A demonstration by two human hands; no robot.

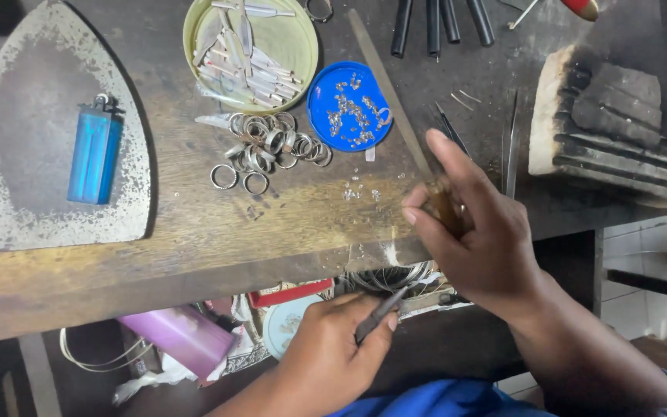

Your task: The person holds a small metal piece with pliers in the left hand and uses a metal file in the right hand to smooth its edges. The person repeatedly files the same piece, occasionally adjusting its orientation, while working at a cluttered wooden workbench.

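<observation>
My right hand (480, 239) hovers over the front edge of the worn wooden desk (194, 224), its grip clamped on a small brownish piece (445, 207) I cannot make out clearly. My left hand (333, 347) sits below that edge, grip closed around a slim dark metal tool (380, 313). Beyond the edge, a heap of silver rings (268, 147) lies left of the small round blue lid (349, 106); bare wood lies between rings and edge.

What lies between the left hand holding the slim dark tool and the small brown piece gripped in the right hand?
Nothing visible: the left hand with its slim dark tool sits below the bench edge, and open space separates it from the small brown piece in the right hand.
</observation>
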